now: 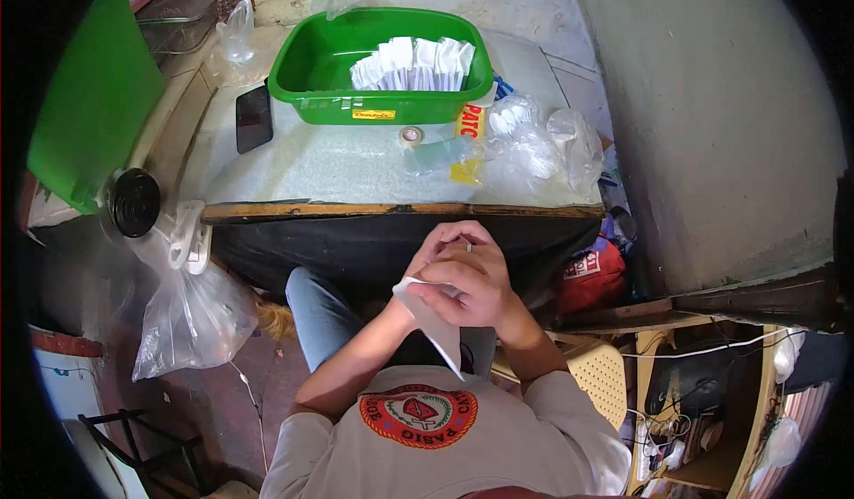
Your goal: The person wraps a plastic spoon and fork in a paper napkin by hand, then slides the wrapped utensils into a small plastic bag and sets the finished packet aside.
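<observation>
Above my lap, just in front of the table edge, my two hands are pressed together. My right hand [471, 281] lies over the left, its thumb and fingers closed on a folded white paper piece [431, 325], which hangs down toward my shirt. Behind it, my left hand [436, 243] is partly hidden, its fingers curled; what they hold, if anything, does not show. A green plastic basin [307, 63] on the table contains several upright white paper packets [414, 63].
On the table [311, 165] lie a phone [254, 119], a tape roll [410, 136] and clear plastic bags [534, 148]. A clip-on fan [135, 203] and a hanging plastic bag [196, 321] are at left. A wall [721, 134] rises at right, near a yellow chair [598, 379].
</observation>
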